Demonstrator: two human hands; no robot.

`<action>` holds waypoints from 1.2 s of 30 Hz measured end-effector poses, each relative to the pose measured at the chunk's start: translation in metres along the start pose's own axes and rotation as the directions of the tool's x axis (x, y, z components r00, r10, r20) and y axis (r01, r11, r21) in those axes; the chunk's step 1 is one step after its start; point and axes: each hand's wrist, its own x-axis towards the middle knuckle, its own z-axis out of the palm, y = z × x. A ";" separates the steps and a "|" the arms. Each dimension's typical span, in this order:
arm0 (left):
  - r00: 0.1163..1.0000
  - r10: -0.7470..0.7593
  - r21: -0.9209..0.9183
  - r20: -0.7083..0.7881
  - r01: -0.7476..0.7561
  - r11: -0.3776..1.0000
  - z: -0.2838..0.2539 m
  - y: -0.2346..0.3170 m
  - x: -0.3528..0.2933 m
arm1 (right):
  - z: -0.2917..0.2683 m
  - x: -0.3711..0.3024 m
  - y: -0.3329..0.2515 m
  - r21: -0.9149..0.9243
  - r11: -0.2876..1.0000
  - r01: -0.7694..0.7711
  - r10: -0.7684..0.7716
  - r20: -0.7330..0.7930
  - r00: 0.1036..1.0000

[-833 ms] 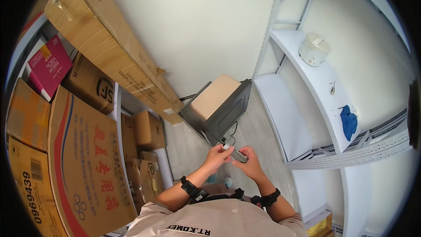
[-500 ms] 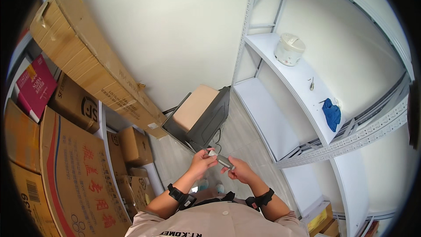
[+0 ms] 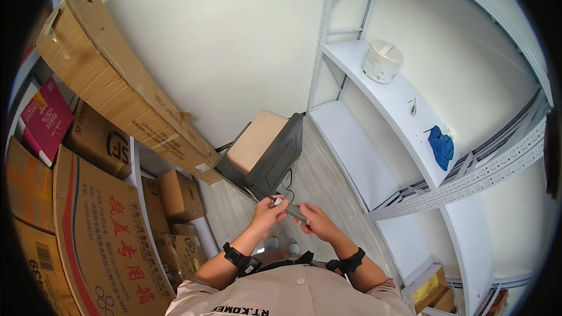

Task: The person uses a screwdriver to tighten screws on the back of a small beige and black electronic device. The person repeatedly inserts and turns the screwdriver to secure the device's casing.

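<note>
Between my hands, in front of my body, is a short grey rod-shaped thing with a small white piece at its left end. Its exact kind is too small to tell. My left hand is closed around the white end, fingers pinched together. The other end is gripped by my right hand, with thumb and fingers on it. Just beyond my hands stands a dark grey open-topped case on the floor, with a beige block in it. A black cord lies beside the case.
Shelving on the left holds cardboard boxes and a magenta box. A long tall carton leans there. On the right-hand white shelf are a white rice cooker, a small screwdriver-like tool and a blue cloth.
My right hand has shifted slightly left and the grey rod's visible part has turned a little. Both hands keep their hold. The whole view has shifted slightly.
</note>
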 end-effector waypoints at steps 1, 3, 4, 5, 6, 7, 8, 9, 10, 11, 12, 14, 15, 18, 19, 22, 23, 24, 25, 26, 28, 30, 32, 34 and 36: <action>1.000 0.012 -0.010 0.012 -0.012 1.000 -0.002 -0.001 0.001 | -0.002 -0.001 -0.003 0.118 0.988 -0.103 0.097 0.052 0.994; 0.999 0.035 -0.031 0.039 -0.034 0.999 -0.005 -0.004 0.004 | -0.004 0.002 -0.002 -0.010 0.991 -0.135 0.135 0.046 0.990; 0.998 0.029 -0.048 0.054 -0.026 0.998 -0.005 -0.004 0.004 | -0.004 0.003 -0.001 -0.074 0.986 -0.150 0.154 0.040 0.987; 0.997 0.023 -0.065 0.070 -0.018 0.998 -0.005 -0.004 0.005 | -0.003 0.003 -0.001 -0.142 0.985 -0.098 0.099 0.004 0.995; 0.997 0.019 -0.084 0.081 -0.012 0.996 -0.005 -0.002 0.004 | 0.001 0.003 0.000 -0.213 0.976 -0.048 0.044 -0.024 0.999; 0.998 -0.017 -0.058 0.068 0.021 0.998 -0.006 -0.001 0.003 | 0.003 0.003 0.001 -0.284 0.959 0.000 -0.014 -0.048 0.999; 0.997 -0.054 -0.033 0.055 0.056 0.998 -0.006 0.002 0.003 | 0.003 0.004 0.004 -0.327 0.941 0.089 -0.104 -0.030 0.994; 0.995 -0.086 -0.011 0.041 0.087 0.996 -0.007 0.004 0.003 | 0.003 0.005 0.007 -0.372 0.911 0.177 -0.193 -0.007 0.981; 0.994 -0.106 0.038 0.025 0.105 0.994 -0.007 0.005 0.004 | 0.003 0.006 0.008 -0.412 0.872 0.263 -0.280 0.021 0.960; 0.992 -0.125 0.086 0.007 0.124 0.989 -0.008 0.005 0.007 | 0.003 0.007 0.008 -0.439 0.856 0.272 -0.292 0.022 0.956; 0.989 -0.146 0.135 -0.013 0.146 0.980 -0.009 0.004 0.008 | 0.003 0.007 0.008 -0.463 0.842 0.279 -0.302 0.024 0.953; 0.997 -0.079 0.170 -0.024 0.082 0.982 -0.012 0.001 0.011 | 0.002 0.011 0.013 -0.464 0.826 0.319 -0.346 0.029 0.938; 0.999 -0.048 0.190 -0.025 0.052 0.980 -0.012 -0.001 0.012 | 0.003 0.015 0.016 -0.441 0.825 0.352 -0.380 0.027 0.925; 1.000 0.010 0.160 -0.019 -0.007 0.987 -0.012 -0.002 0.010 | 0.002 0.010 0.004 -0.145 0.986 0.087 -0.091 -0.019 0.996; 1.000 0.004 0.176 -0.020 -0.001 0.984 -0.012 -0.001 0.009 | 0.002 0.007 -0.004 -0.002 0.997 -0.076 0.076 -0.002 0.997; 1.000 -0.009 0.190 -0.005 0.010 0.982 -0.013 0.000 0.005 | -0.004 0.008 0.004 -0.034 0.989 -0.141 0.142 0.026 0.990; 1.000 -0.007 0.175 0.013 0.005 0.984 -0.014 0.000 0.006 | -0.005 0.009 0.005 -0.073 0.993 -0.096 0.096 -0.006 0.995; 1.000 -0.011 0.160 0.027 0.007 0.987 -0.013 0.000 0.004 | -0.001 0.006 0.004 -0.108 0.992 -0.058 0.055 -0.035 0.998; 0.998 -0.003 0.113 0.057 -0.004 0.994 -0.013 0.000 0.003 | 0.002 0.005 0.005 -0.145 0.989 -0.022 0.013 -0.063 0.998; 0.996 0.008 0.065 0.086 -0.013 0.998 -0.012 0.002 0.002 | 0.002 0.008 0.010 -0.208 0.974 0.089 -0.106 -0.073 0.992; 0.995 -0.009 0.062 0.097 0.002 0.998 -0.012 0.004 0.001 | 0.002 0.012 0.020 -0.338 0.894 0.293 -0.333 -0.065 0.941; 0.996 -0.057 0.156 0.062 0.046 0.987 -0.015 0.002 0.007 | 0.002 0.011 0.019 -0.403 0.870 0.285 -0.339 -0.068 0.938; 0.995 -0.088 0.165 0.045 0.079 0.983 -0.019 -0.003 0.010 | 0.004 0.011 0.019 -0.444 0.836 0.323 -0.390 -0.066 0.918; 0.995 -0.082 0.153 0.051 0.073 0.986 -0.021 -0.007 0.012 | 0.006 0.013 0.023 -0.457 0.791 0.406 -0.487 -0.069 0.871; 0.997 -0.036 0.116 0.076 0.027 0.993 -0.021 -0.010 0.012 | 0.005 0.012 0.022 -0.308 0.904 0.297 -0.351 -0.138 0.926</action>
